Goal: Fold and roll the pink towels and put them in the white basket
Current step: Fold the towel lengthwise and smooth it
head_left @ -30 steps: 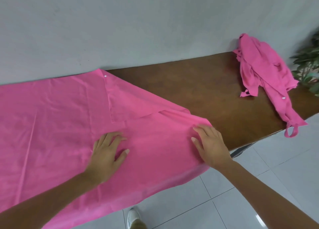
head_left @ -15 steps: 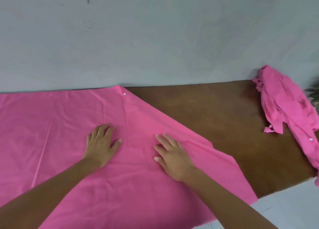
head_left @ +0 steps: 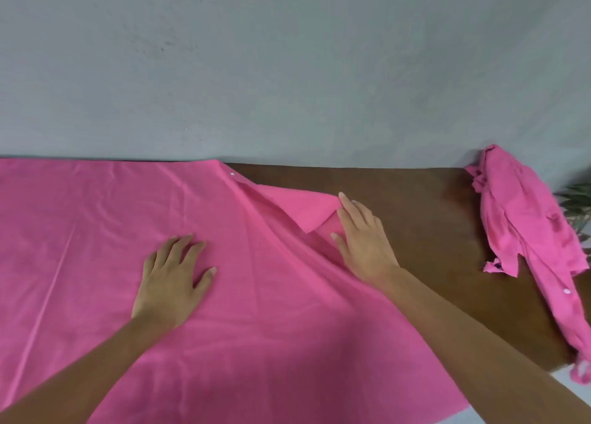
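A large pink towel point(head_left: 96, 231) lies spread over the left and middle of the brown table point(head_left: 431, 215). My left hand point(head_left: 174, 276) presses flat on the towel near its middle, fingers straight. Flat at the towel's right edge lies my right hand point(head_left: 363, 241), its fingertips touching a small flap point(head_left: 300, 204) of cloth that is turned over there. A second pink towel point(head_left: 527, 231) lies crumpled at the table's far right end, apart from both hands. The white basket is out of view.
A grey wall point(head_left: 287, 72) rises straight behind the table. Green plant leaves point(head_left: 579, 206) show at the right edge behind the crumpled towel. The table's front right corner point(head_left: 543, 363) meets pale floor.
My right hand has slid to the right, from the towel's middle to its right edge, where a flap now shows. The left hand stays pressed in place. The view has shifted slightly.
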`<state>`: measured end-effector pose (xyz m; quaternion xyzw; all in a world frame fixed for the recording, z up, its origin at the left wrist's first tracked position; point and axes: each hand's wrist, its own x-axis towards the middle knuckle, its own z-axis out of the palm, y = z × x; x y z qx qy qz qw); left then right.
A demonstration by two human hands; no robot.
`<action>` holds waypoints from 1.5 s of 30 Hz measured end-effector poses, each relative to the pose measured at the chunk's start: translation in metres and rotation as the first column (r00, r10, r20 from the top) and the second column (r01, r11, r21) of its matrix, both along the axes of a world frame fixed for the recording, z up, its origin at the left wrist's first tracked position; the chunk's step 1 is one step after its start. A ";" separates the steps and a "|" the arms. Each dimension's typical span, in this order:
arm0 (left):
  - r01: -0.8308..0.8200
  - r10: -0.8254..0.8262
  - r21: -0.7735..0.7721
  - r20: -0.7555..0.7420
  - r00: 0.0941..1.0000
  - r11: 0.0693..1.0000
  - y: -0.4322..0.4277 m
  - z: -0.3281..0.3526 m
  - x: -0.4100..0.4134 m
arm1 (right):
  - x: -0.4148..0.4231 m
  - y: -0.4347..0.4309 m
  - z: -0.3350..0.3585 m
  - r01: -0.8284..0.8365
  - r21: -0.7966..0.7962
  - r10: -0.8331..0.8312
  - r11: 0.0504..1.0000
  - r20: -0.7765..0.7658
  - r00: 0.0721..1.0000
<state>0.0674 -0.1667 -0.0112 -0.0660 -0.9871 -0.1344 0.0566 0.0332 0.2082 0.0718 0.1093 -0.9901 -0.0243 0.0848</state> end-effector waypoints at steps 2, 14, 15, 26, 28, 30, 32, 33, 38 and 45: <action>-0.010 0.010 -0.002 0.005 1.000 1.000 0.000 -0.001 0.000 | -0.020 0.016 0.005 0.052 0.008 -0.052 0.999 0.023 0.998; -0.030 0.030 0.015 -0.027 0.999 0.999 0.003 0.001 0.001 | -0.092 0.054 -0.034 0.425 -0.235 -0.369 0.874 0.246 0.896; -0.029 0.030 0.014 -0.030 0.999 0.999 0.003 0.001 0.000 | -0.090 0.052 -0.040 0.360 -0.244 -0.310 0.900 0.219 0.925; -0.036 0.036 0.017 -0.013 0.999 0.999 0.006 0.003 0.000 | -0.095 0.034 -0.069 -0.055 -0.236 0.064 0.970 0.028 0.998; -0.041 0.041 0.013 -0.015 0.999 0.999 0.007 0.004 0.000 | -0.106 0.034 -0.060 -0.048 -0.210 0.047 0.976 -0.010 0.999; -0.042 0.042 0.007 -0.013 0.999 0.999 0.007 0.005 0.000 | -0.125 0.036 -0.047 -0.014 -0.204 0.007 0.979 -0.032 0.999; -0.041 0.041 0.004 -0.009 0.999 0.999 0.008 0.005 0.001 | -0.149 0.039 -0.031 0.043 -0.209 -0.048 0.977 -0.017 0.999; -0.040 0.040 0.006 -0.007 0.999 0.999 0.008 0.005 0.001 | -0.161 0.040 -0.024 0.090 -0.207 -0.091 0.974 0.006 0.996; -0.042 0.042 0.013 -0.003 0.999 0.999 0.008 0.007 0.001 | -0.191 0.040 -0.011 0.244 -0.184 -0.229 0.952 0.098 0.968; -0.039 0.039 0.016 0.003 0.999 0.999 0.008 0.007 0.001 | -0.163 0.022 -0.057 0.138 -0.159 -0.075 0.977 0.349 0.934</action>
